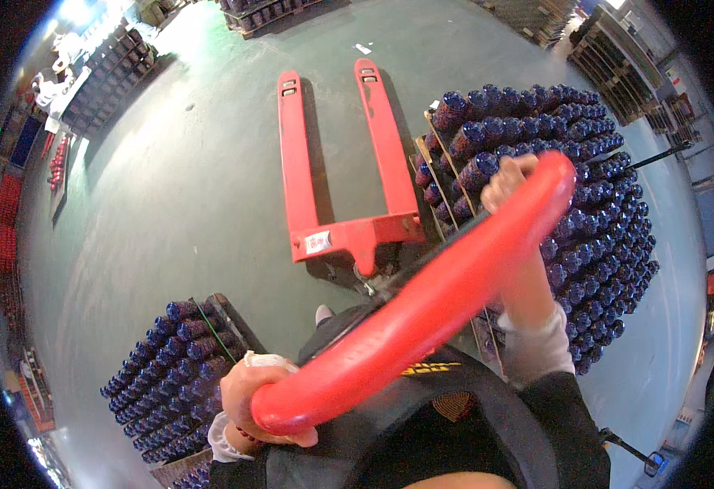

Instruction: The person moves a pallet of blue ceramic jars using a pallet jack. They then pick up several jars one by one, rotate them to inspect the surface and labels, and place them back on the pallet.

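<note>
The left hand (243, 389) and right hand (509, 183) squeezed the curved red handle (410, 314); past them, long red metal forks (297, 159) carried nothing yet.

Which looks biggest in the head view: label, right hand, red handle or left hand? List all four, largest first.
1. Red handle
2. Left hand, partly hidden by the handle
3. Right hand, partly hidden too
4. Label

This ranks apparent size only.
</note>
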Motion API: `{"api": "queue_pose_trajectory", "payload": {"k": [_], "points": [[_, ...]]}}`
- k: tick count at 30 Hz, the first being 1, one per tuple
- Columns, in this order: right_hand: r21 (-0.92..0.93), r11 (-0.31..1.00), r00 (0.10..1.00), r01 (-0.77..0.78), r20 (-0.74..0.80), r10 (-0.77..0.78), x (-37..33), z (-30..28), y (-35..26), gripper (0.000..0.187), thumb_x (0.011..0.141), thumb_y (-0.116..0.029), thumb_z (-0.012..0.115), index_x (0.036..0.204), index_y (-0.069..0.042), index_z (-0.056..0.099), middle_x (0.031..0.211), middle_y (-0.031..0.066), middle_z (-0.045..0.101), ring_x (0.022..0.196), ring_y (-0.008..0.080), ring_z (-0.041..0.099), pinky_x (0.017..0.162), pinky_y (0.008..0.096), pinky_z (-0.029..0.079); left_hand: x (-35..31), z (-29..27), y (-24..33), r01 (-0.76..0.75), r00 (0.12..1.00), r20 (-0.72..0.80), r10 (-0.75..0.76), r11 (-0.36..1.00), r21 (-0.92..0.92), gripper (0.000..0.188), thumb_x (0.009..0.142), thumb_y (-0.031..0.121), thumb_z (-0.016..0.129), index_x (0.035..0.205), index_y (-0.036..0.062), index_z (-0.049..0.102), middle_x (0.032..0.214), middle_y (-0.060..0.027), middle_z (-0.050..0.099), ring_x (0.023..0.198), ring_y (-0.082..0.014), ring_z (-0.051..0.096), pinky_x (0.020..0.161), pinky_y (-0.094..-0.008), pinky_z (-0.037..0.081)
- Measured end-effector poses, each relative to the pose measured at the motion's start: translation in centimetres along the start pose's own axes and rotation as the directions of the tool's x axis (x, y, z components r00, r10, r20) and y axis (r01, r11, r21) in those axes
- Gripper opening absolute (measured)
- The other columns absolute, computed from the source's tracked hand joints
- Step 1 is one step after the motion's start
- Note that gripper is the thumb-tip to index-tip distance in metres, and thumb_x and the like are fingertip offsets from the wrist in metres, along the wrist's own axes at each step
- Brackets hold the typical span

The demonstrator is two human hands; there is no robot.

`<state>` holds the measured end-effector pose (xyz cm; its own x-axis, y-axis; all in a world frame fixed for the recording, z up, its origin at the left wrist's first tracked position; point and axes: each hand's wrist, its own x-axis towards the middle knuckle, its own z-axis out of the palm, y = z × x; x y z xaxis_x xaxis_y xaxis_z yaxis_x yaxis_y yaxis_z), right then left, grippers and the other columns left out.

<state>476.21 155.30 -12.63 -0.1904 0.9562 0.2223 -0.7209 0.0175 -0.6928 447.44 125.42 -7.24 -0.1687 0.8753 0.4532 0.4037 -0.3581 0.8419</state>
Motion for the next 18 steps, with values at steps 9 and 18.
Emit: {"api": "queue_pose_trajectory", "payload": {"k": [9,18], "points": [[-0.263,0.961,0.996,-0.082,-0.058,0.069,7.3,7.1,6.1,0.013,0.083,0.003,0.057,0.093,-0.005,0.054,0.059,-0.0018,0.047,0.045,0.0075,0.043,0.043,0.0249,0.039,3.7,-0.2,-3.9,0.106,0.888,-0.438,-0.138,0.990,-0.097,0.051,0.085,0.045,0.061,0.104,-0.0019,0.052,0.061,-0.0045,0.051,0.046,-0.0131,0.048,0.042,-0.0259,0.038],[-0.234,0.969,0.990,0.080,-0.098,-0.105,10.0,11.8,12.8,0.013,0.083,0.003,0.061,0.094,-0.003,0.056,0.062,0.0004,0.050,0.046,0.0086,0.043,0.044,0.0256,0.039,17.6,-14.3,-16.6,0.047,0.979,-0.177,-0.106,0.949,-0.311,0.063,0.088,0.055,0.053,0.106,-0.0051,0.057,0.052,-0.0030,0.048,0.036,-0.0110,0.040,0.033,-0.0257,0.033]]}}
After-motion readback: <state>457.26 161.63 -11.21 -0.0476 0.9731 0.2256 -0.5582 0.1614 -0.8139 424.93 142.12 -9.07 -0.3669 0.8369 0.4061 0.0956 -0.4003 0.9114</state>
